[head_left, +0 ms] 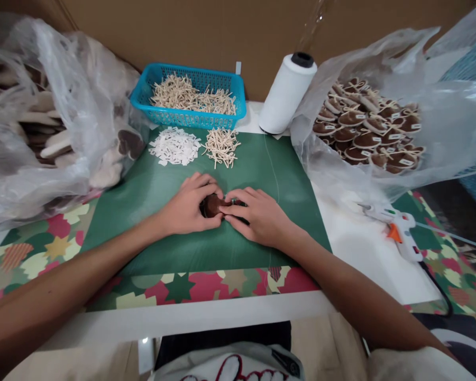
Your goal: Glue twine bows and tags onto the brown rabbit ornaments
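Note:
Over the green mat (143, 243), both hands are closed around one small brown shoe (213, 205), much like those in the bag at the right. My left hand (190, 205) wraps its far end, thumb below and fingers above. From the other side, my right hand (256, 214) pinches the shoe with thumb and fingertips. Much of the shoe is hidden by the fingers. Beyond the hands lie a pile of small white labels (174, 146) and a pile of cream lace bows (222, 146).
A blue basket (190, 119) of cream laces stands at the back, beside a white thread cone (287, 95). Plastic bags flank the mat: brown and pale pieces in the left bag (63, 116), small laced shoes (368, 124) in the right. A glue gun (404, 233) lies at right.

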Motion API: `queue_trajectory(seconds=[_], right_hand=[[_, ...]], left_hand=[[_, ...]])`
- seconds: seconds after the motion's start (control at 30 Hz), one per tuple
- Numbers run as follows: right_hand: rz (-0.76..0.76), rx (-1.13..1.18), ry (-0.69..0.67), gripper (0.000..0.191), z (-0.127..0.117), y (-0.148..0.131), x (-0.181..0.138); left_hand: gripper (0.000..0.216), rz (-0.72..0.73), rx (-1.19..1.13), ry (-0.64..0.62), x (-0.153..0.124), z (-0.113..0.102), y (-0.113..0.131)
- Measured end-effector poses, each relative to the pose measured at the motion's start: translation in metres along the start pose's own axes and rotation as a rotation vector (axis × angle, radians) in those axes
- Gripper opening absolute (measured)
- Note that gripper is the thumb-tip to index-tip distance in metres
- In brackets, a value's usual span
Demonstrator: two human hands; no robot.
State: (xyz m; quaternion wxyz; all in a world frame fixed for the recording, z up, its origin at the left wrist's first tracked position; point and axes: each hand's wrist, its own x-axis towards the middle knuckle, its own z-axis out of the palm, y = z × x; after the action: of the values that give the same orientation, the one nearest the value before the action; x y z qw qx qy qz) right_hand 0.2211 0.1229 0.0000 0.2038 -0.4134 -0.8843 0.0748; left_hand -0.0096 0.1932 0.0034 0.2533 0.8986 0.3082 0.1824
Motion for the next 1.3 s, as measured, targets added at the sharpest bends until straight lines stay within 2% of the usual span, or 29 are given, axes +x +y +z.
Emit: queue_trajectory(seconds=[0.13,0.43,0.63,0.97,1.07,1.17,1.3], right_hand=[[0.012,-0.013,-0.002,0.025,0.0,-0.002,0.001],[0.062,0.127,0.027,0.025,0.005,0.0,-0.001],[0.074,0.134,0.011,0.025,0.003,-0.002,0.0],[0.108,0.215,0.053,0.026,0.001,-0.003,-0.001],[0.23,0.247,0.192,0.028,-0.007,0.01,-0.001],[0.421,0.105,0.337,0.03,-0.014,0.036,-0.007],[0.706,-0.121,0.261,0.049,-0.012,0.064,-0.017]], left_hand=[[0.03,0.018,0.049,-0.003,0.0,0.0,0.002],[0.03,0.096,0.112,0.012,-0.001,-0.001,0.004],[0.027,0.014,0.054,0.026,-0.001,0.002,0.002],[0.019,-0.042,-0.076,0.003,0.003,-0.001,0.0],[0.018,-0.052,-0.072,-0.01,0.004,-0.002,0.001],[0.017,-0.044,-0.065,-0.025,0.004,-0.002,0.001],[0.015,0.001,-0.023,-0.003,0.002,0.001,0.0]])
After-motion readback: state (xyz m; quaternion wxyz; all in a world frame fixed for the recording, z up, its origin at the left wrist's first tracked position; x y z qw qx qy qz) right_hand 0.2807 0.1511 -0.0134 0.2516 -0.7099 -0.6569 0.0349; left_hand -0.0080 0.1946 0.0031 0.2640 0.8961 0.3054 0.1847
